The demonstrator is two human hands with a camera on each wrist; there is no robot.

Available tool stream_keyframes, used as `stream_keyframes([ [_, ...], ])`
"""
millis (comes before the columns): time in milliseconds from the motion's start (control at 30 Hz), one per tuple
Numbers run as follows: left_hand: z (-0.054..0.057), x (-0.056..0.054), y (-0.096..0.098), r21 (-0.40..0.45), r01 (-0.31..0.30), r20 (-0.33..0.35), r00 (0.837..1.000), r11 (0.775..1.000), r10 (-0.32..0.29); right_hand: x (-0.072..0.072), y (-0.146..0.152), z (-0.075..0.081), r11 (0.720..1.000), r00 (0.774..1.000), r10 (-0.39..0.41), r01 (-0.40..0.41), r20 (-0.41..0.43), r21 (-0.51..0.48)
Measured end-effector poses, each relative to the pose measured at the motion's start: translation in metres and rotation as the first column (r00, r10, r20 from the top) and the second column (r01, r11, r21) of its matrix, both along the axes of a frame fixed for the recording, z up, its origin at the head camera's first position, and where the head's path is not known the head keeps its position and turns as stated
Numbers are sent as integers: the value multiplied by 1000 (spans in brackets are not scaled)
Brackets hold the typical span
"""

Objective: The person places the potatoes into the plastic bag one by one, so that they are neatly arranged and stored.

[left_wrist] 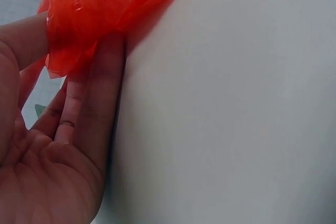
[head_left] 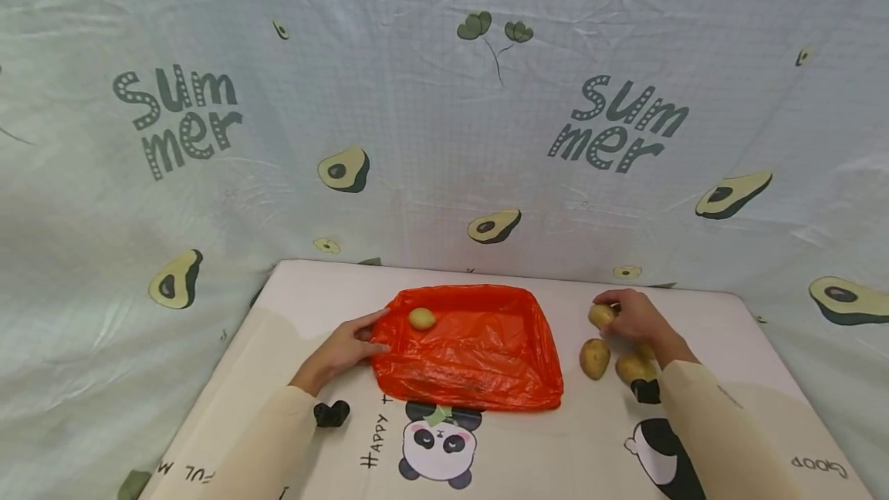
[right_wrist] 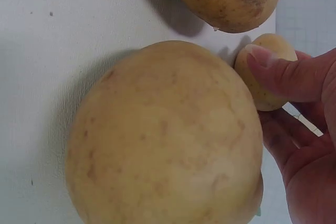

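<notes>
Plainly, "HAPPY" [head_left: 376, 437] is lettered beside the red plastic bag [head_left: 479, 330].

Glossy, crinkled plastic bag [head_left: 472, 353] and matt, speckled potatoes [right_wrist: 165, 135]

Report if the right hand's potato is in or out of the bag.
Out: the right hand holds that potato right of the red plastic bag, tabletop between.

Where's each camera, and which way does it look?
Head: on the head, facing forward and down at red plastic; left hand, right hand and sleeves show.
Left wrist: on that wrist, facing red plastic; left fingers show.
Right wrist: on that wrist, facing potatoes; right fingers and thumb show.
Head and right wrist share the held potato.
</notes>
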State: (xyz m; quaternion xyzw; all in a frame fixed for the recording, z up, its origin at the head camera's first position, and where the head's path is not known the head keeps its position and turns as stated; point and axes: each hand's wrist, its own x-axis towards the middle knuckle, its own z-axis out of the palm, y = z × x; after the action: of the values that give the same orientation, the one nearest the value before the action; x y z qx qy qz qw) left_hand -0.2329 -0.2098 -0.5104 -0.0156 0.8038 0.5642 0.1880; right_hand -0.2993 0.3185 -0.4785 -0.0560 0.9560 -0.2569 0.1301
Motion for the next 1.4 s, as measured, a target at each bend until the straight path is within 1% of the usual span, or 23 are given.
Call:
stream_keyframes([
  [367, 0, -2, 1, 7, -3, 4, 1000, 1000, 3, 5, 0, 10, 1000, 998, 13, -14, -54, -22],
  [600, -1, -1, 1, 6, 3, -6, 1000, 1000, -3, 2, -9, 18, 997, 1000, 12, -14, -25, -77],
  [767, 0, -1, 1, 3, 2, -5, 1000, 1000, -2, -1, -18, 23, 994, 998, 44, -49, -49, -94],
  [1033, 1, -1, 0, -1, -6, 5, 1000, 1000, 6, -2, -33, 27, 987, 994, 93, -100, -57, -123],
  [1233, 0, -2, -1, -5, 1, -2, 1000, 1000, -1, 0, -42, 31, 983, 993, 108, -114, -51, -146],
  [1400, 0, -2, -1, -1, -2, 2, 1000, 1000, 2, 1, -47, 31, 976, 989, 130, -140, -70, -168],
])
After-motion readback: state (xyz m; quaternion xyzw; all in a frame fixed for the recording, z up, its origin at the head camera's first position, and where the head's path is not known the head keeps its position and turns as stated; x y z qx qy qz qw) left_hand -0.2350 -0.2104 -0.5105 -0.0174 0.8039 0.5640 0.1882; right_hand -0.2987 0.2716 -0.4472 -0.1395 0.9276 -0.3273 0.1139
